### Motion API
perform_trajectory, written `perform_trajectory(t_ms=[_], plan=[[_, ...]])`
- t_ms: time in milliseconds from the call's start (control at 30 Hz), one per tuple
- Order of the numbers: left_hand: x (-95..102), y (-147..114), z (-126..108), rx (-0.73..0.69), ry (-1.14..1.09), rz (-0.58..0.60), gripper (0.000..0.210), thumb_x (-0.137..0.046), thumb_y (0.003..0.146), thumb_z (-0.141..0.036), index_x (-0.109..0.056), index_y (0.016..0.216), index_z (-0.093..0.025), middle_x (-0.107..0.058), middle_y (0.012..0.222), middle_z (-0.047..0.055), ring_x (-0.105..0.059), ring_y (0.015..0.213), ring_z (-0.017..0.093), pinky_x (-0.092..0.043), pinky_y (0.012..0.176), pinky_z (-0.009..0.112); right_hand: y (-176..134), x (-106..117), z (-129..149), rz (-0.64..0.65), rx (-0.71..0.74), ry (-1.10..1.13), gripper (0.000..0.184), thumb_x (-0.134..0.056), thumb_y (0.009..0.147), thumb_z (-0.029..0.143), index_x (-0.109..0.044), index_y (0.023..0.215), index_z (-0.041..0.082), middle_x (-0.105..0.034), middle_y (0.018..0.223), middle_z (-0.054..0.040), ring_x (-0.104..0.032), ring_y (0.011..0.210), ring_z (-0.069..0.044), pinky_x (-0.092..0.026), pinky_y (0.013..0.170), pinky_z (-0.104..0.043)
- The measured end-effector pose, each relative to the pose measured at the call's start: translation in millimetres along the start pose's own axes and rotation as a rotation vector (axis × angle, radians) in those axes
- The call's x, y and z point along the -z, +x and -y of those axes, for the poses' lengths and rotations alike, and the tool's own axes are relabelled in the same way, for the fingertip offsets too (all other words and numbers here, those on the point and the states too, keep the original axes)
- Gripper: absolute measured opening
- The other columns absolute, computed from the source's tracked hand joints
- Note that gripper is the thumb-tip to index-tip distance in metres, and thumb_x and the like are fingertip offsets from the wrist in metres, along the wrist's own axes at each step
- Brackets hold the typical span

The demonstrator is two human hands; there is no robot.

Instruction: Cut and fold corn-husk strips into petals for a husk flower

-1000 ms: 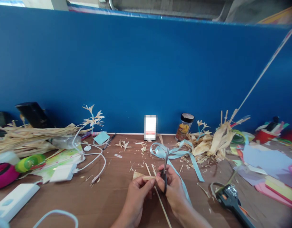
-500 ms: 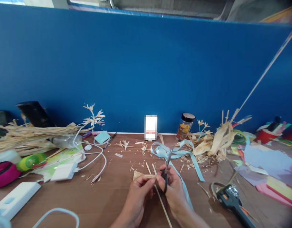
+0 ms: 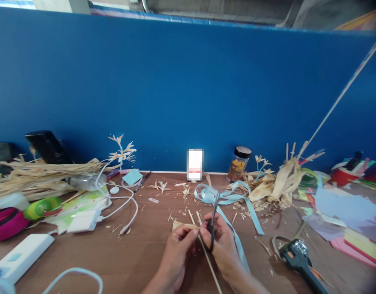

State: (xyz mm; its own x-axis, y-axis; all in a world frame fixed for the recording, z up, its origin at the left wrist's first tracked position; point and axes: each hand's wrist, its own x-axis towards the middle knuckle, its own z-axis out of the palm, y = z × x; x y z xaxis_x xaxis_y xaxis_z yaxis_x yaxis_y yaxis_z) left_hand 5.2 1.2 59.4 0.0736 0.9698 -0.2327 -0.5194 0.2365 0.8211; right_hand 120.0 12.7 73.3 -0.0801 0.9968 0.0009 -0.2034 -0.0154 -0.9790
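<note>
Between thumb and fingers, my left hand pinches a pale strip of dried husk. Close beside it on the right, my right hand is closed around the dark handles of a pair of scissors, whose blades point up and away from me. The right fingertips come near the husk's end; whether they touch it I cannot tell. Thin pale sticks lie on the table below and between my hands. A light blue ribbon runs in loops behind and under my right hand.
Husk scraps and a husk flower are scattered ahead. A lidded jar stands by the blue partition. At right are a glue gun and coloured paper. Husk bundles, cables and a power strip lie left.
Almost nothing differs. The scissors' blades have tilted very slightly, and both hands keep their grip in about the same place.
</note>
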Motion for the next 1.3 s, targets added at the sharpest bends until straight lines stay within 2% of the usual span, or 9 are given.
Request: perform_trajectory(t_ms=[100,233,333,467,567,733,1000,1300], plan=[[0.6,0.6,-4.4,-0.002,0.000,-0.030,0.013,-0.064,0.068,-0.026,-0.062,0.068,-0.014,-0.054,0.059,-0.002,-0.043,0.051,0.004,-0.034,0.048,0.014,1.2,0.6,2.6,0.032,-0.030,-0.003,0.036,-0.068,0.064,0.023,-0.045,0.092,0.021,-0.052,0.069,0.0049,-0.049,0.062,-0.009,-0.038,0.056,-0.018],[7.8,5.0,-16.7,-0.029,-0.026,-0.128,0.012,-0.067,0.065,-0.024,-0.061,0.067,-0.013,-0.051,0.055,-0.004,-0.041,0.047,0.003,-0.032,0.042,0.011,3.3,3.5,5.4,0.081,-0.086,-0.053,0.038,-0.069,0.063,0.026,-0.047,0.092,0.020,-0.050,0.064,0.0062,-0.046,0.059,-0.008,-0.035,0.054,-0.017],[17.9,10.5,-26.7,-0.021,-0.102,-0.185,0.013,-0.067,0.065,-0.023,-0.061,0.066,-0.012,-0.052,0.057,-0.003,-0.041,0.046,0.002,-0.033,0.041,0.010,2.6,7.3,6.9,0.194,-0.124,-0.114,0.033,-0.065,0.067,0.031,-0.047,0.092,0.019,-0.051,0.062,0.0055,-0.044,0.057,-0.008,-0.032,0.051,-0.017],[28.4,16.1,-34.8,0.013,-0.178,-0.258,0.011,-0.067,0.064,-0.019,-0.060,0.066,-0.011,-0.054,0.059,-0.001,-0.042,0.044,0.001,-0.035,0.040,0.009,-1.7,10.7,6.9,0.363,-0.186,-0.167,0.030,-0.056,0.075,0.039,-0.048,0.093,0.017,-0.055,0.065,0.0015,-0.048,0.058,-0.009,-0.033,0.050,-0.017],[30.1,17.0,-37.2,0.001,-0.211,-0.247,0.010,-0.066,0.065,-0.017,-0.060,0.065,-0.010,-0.055,0.062,0.000,-0.042,0.043,0.001,-0.035,0.038,0.009,-4.9,10.2,4.9,0.428,-0.207,-0.230,0.031,-0.054,0.075,0.042,-0.050,0.092,0.016,-0.056,0.064,0.0006,-0.049,0.056,-0.009,-0.034,0.047,-0.016],[27.9,14.4,-38.9,-0.007,-0.217,-0.202,0.009,-0.067,0.063,-0.016,-0.061,0.066,-0.010,-0.056,0.062,0.000,-0.044,0.045,0.001,-0.036,0.039,0.009,-7.2,6.8,2.1,0.493,-0.312,-0.298,0.036,-0.051,0.075,0.047,-0.050,0.093,0.016,-0.056,0.061,0.0009,-0.047,0.048,-0.008,-0.027,0.037,-0.013],[29.6,12.3,-39.0,0.092,-0.117,-0.139,0.012,-0.067,0.064,-0.020,-0.060,0.063,-0.010,-0.048,0.049,-0.004,-0.040,0.040,0.001,-0.036,0.039,0.009,-8.7,6.9,7.7,0.548,-0.263,-0.206,0.039,-0.052,0.074,0.049,-0.055,0.090,0.014,-0.055,0.057,0.0007,-0.048,0.050,-0.009,-0.034,0.050,-0.019],[32.1,13.6,-36.8,0.095,-0.079,-0.127,0.014,-0.068,0.062,-0.020,-0.059,0.063,-0.011,-0.053,0.057,-0.002,-0.040,0.043,0.002,-0.035,0.040,0.011,-8.3,8.9,14.3,0.584,-0.288,-0.169,0.037,-0.053,0.074,0.047,-0.056,0.090,0.013,-0.055,0.056,0.0011,-0.045,0.050,-0.008,-0.034,0.050,-0.018]])
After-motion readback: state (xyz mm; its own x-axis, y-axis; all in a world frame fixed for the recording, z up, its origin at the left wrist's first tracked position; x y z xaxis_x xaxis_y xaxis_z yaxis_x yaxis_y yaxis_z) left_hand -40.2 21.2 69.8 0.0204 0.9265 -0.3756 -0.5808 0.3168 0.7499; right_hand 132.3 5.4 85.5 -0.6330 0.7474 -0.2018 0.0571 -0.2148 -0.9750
